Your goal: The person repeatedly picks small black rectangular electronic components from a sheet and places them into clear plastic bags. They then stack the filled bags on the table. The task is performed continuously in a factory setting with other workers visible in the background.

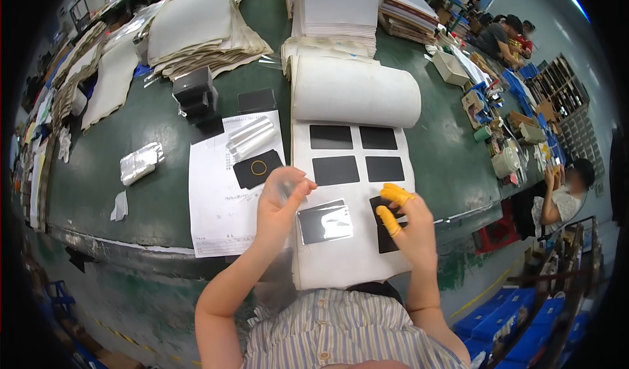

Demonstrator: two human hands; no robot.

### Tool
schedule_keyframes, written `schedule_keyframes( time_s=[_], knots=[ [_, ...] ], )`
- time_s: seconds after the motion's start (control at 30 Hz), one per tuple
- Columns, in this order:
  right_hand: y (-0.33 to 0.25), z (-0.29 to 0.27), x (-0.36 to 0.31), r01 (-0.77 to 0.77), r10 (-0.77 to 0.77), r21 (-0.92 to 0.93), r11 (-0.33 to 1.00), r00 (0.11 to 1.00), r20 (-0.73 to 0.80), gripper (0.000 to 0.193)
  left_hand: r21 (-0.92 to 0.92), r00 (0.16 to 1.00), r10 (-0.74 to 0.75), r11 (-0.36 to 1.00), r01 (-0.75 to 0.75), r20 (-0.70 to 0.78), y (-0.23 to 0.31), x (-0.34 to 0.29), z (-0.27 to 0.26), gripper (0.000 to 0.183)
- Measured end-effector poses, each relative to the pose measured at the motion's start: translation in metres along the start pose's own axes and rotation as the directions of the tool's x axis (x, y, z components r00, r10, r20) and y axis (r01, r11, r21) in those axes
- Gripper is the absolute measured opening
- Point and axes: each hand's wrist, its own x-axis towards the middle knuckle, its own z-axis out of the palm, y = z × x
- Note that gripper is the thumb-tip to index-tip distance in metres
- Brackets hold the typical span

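My right hand [414, 228], with yellow finger cots on its thumb and fingers, is over dark rectangular cards at the right of a white sheet [327, 267]. Its thumb and fingers are spread apart, touching or just above a black card [386, 241]. Beside the sheet's left edge, my left hand [282, 202] has its fingers bent together. Something see-through shows at its palm, too blurred to name. Near that hand lies a dark card under shiny clear film [325, 222]. Farther up the sheet are several more dark cards [336, 170], in two columns.
Left of the sheet, a printed paper [216, 205] bears clear film sleeves [252, 137] and black cards with a yellow rubber band [259, 167]. A black card stack [195, 91], a clear-wrapped bundle [141, 163] and paper piles [196, 32] stand beyond. A person [557, 199] sits at right.
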Motion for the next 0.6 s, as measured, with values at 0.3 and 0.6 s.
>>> schedule_keyframes(
  time_s=[0.3,0.6],
  knots=[
    [0.042,-0.048,0.017,0.102,-0.059,-0.104,0.989,0.932,0.357,0.059,0.029,0.970,-0.200,0.980,0.198,0.136,-0.004,0.002,-0.006,0.018],
    [0.048,-0.054,0.039,0.032,0.019,-0.098,0.995,0.879,0.476,0.061,-0.243,0.980,-0.195,0.949,0.200,0.046,0.001,0.008,-0.008,0.019]
  ],
)
